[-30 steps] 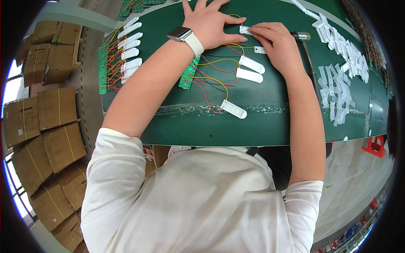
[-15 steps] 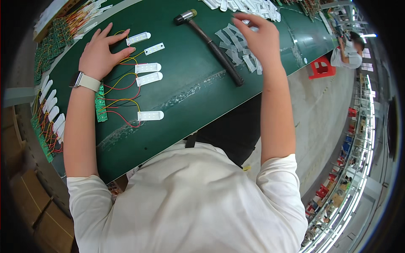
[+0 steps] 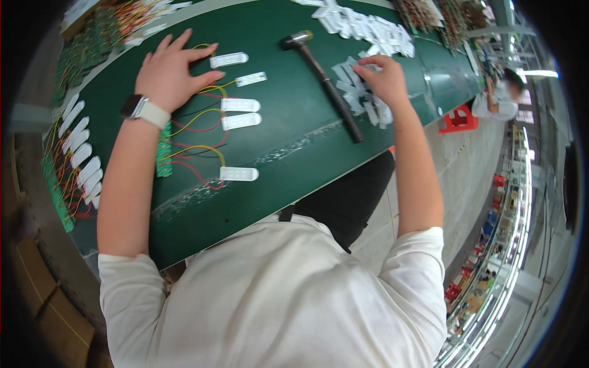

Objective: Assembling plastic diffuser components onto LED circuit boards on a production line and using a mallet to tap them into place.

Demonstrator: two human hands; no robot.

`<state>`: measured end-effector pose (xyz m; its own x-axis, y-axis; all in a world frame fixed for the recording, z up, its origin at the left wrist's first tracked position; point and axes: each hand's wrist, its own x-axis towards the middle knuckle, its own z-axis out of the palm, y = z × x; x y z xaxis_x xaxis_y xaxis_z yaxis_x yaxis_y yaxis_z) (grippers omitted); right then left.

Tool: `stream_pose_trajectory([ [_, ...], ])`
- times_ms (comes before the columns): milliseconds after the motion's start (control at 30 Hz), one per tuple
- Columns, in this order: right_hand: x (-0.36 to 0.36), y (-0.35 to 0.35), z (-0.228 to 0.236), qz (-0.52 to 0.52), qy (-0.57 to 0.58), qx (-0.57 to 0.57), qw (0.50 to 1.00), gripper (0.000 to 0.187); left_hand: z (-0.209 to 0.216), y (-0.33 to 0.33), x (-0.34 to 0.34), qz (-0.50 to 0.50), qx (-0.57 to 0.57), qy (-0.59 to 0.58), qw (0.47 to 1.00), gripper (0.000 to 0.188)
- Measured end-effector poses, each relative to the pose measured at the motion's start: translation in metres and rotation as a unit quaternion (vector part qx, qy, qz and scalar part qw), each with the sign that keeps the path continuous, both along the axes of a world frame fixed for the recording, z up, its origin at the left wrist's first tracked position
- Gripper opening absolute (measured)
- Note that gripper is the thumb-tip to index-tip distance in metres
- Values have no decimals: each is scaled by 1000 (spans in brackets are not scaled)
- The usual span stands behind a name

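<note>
My left hand (image 3: 169, 72) lies with fingers spread on the green table, its thumb and index finger by the wires of the upper LED strips. White-covered LED strips (image 3: 240, 105) sit in a column to its right, joined by red, yellow and black wires to a green circuit board (image 3: 164, 150), partly hidden under my wrist. One small LED strip (image 3: 251, 79) has no cover. My right hand (image 3: 385, 81) is pinched, its fingertips at the pile of translucent plastic pieces (image 3: 342, 73); what is between them is too small to make out.
A hammer (image 3: 324, 80) lies between my hands. White covers (image 3: 368, 30) are heaped at the back. Wired boards (image 3: 92, 52) are piled far left, and more finished strips (image 3: 80, 153) line the left edge. A red stool (image 3: 460, 119) and another person (image 3: 504, 98) are at the right.
The view has shifted, so the table's things appear further right and lower. My right hand has come down and nearer to the translucent pieces. My left hand stays by the same strips.
</note>
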<state>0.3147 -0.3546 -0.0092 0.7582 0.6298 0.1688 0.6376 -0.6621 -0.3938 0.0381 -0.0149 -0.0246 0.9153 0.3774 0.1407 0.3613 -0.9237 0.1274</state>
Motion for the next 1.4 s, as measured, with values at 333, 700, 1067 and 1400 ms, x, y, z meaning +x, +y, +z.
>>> stream_pose_trajectory([
  [333, -85, 107, 36, 152, -109, 88, 978, 22, 0, -11, -1, 23, -28, -18, 999, 59],
  [700, -121, 182, 3, 253, -9, 32, 967, 23, -1, -12, -2, 28, -32, -17, 999, 61],
  [1067, -119, 178, -3, 239, 51, 46, 968, 22, -2, -12, 3, 30, -32, -15, 999, 62],
  [1400, -120, 177, -3, 237, 80, 54, 967, 24, 36, -9, -7, -11, -130, 15, 991, 58],
])
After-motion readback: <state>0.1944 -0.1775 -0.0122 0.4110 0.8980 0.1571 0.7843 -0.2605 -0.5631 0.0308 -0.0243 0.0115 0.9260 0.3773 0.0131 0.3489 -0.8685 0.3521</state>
